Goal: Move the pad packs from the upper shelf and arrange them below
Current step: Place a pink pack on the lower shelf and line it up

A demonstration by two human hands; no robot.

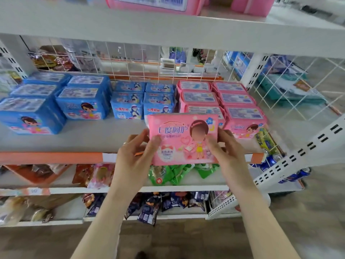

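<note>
Both hands hold one pink pack (183, 139) between them. The left hand (134, 154) grips the pack's left edge, with the thumb lying on the front and the other fingers going round the edge. The right hand (227, 148) grips the right edge the same way, thumb on the front. The pack stands up, and its picture of a girl faces the person. It is at the front edge of the shelf (93, 135), and its bottom covers part of the orange strip (56, 157) that runs along that edge. I cannot tell if the pack touches the shelf. Just behind the right hand, pink packs (233, 101) sit on the shelf in two rows going back. Behind the left hand, further in, sit small blue packs (141, 101). Far to the left of the left hand are big blue packs (56, 101). High above both hands is the top shelf (168, 28), and the top packs (153, 4) on it are pink too. Under the hands, one shelf down, lie green bags (177, 172). To the right of the right hand and a bit lower are blue cans (270, 161). A thin ring (125, 143) is on one finger of the left hand.
</note>
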